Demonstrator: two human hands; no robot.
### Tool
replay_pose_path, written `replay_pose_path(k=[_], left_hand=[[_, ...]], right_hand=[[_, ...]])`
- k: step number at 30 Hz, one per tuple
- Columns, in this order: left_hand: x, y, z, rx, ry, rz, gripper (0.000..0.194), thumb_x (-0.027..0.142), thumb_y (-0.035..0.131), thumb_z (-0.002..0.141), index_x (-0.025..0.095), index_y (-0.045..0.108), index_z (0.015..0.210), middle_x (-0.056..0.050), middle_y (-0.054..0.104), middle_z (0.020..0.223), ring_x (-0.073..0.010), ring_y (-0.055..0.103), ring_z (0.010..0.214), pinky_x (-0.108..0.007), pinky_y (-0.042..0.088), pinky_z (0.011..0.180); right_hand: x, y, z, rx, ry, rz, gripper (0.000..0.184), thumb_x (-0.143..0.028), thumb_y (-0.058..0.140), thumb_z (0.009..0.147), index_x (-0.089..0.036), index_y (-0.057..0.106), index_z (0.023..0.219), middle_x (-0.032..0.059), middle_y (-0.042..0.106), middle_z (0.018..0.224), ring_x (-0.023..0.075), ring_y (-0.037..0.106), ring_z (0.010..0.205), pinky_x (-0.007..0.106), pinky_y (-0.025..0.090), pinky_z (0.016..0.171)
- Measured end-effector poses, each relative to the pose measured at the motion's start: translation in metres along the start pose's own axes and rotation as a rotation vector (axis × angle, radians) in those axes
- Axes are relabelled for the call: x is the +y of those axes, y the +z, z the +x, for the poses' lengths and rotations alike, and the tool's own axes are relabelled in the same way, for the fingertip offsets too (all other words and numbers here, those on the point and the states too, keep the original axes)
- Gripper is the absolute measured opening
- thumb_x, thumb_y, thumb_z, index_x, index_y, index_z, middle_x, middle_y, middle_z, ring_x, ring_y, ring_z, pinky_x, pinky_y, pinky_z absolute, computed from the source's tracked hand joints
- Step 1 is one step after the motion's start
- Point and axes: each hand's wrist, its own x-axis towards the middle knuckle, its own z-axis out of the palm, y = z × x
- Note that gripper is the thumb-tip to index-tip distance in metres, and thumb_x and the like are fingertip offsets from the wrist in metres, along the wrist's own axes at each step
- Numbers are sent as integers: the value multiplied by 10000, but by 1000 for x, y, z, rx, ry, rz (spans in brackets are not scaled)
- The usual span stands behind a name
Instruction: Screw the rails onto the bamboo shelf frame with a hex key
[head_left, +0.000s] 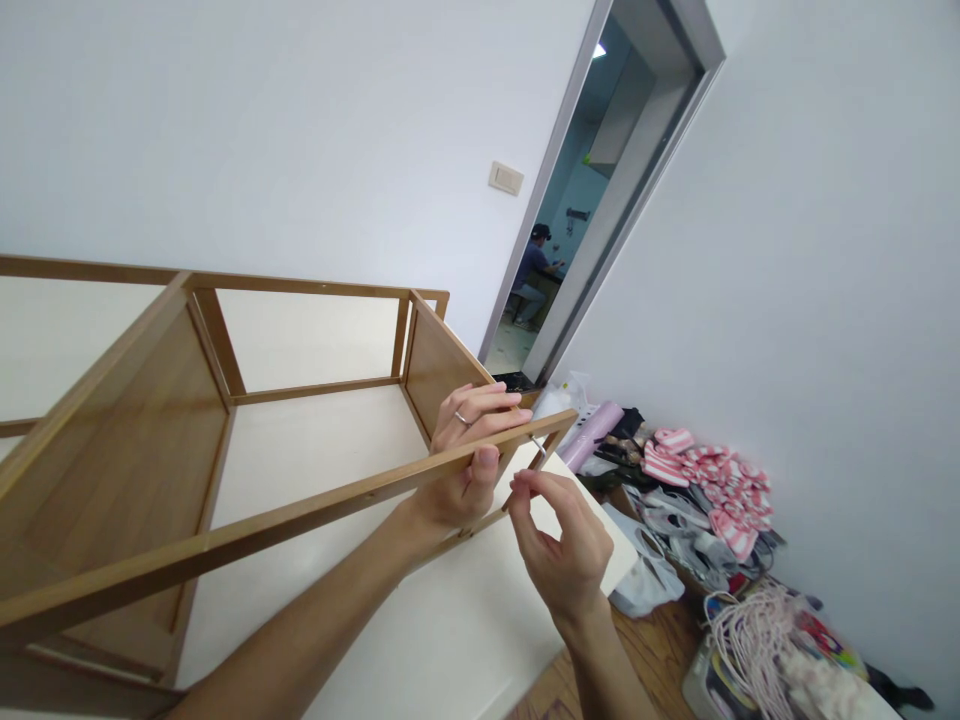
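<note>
A brown wooden frame (300,510) with panels set in it rests on a white tabletop (480,620). Near the frame's right end, my left hand (469,440) is wrapped round the front rail, thumb on the near side and fingers over the panel edge. A small silver metal rod (539,447) sticks out from the rail close to its end corner. Just below this rod, my right hand (562,540) is closed in a pinch of thumb and forefinger. Whatever lies between those fingertips is too small to make out.
Right of the table, bags, a pink roll (592,437), red-and-white striped cloth (709,480) and a bin with pale cord (757,640) crowd the wooden floor (660,640). A person (534,265) sits beyond the doorway. A light switch (505,178) is on the wall.
</note>
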Motion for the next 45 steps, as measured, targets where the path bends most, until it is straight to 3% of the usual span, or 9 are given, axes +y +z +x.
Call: replay_pose_path(k=[12, 25, 35, 45], left_hand=[[3, -1, 3, -6, -8, -9, 567, 479, 214, 1110, 223, 718, 1162, -112, 734, 1196, -267, 648, 1240, -509, 451, 1115], [-1, -3, 2, -27, 24, -29, 579, 498, 204, 1110, 222, 704, 1206, -112, 733, 1211, -271, 634, 1266, -521, 436, 1128], [-5, -4, 2, -20, 28, -79, 623, 533, 202, 1103, 233, 731, 1241, -113, 744, 1229, -283, 630, 1279, -516, 483, 1098], [-5, -6, 3, -15, 43, -65, 645, 541, 195, 1101, 236, 745, 1242, -109, 756, 1229, -282, 648, 1268, -511, 504, 1088]], right_hand=[[18, -11, -6, -164, -200, 102, 541, 33, 685, 899, -165, 613, 1397, 121, 790, 1127, 199, 763, 1031, 325, 659, 870], [6, -9, 20, -82, -286, 26, 421, -16, 740, 879, -184, 695, 1262, 61, 754, 901, 177, 718, 822, 307, 577, 686], [1, -9, 33, -38, -284, -14, 317, -32, 733, 896, -187, 722, 1172, 33, 707, 865, 151, 676, 793, 286, 560, 684], [2, -11, 40, -34, -269, -33, 449, -43, 750, 873, -259, 712, 1265, 23, 702, 861, 161, 681, 778, 286, 577, 674]])
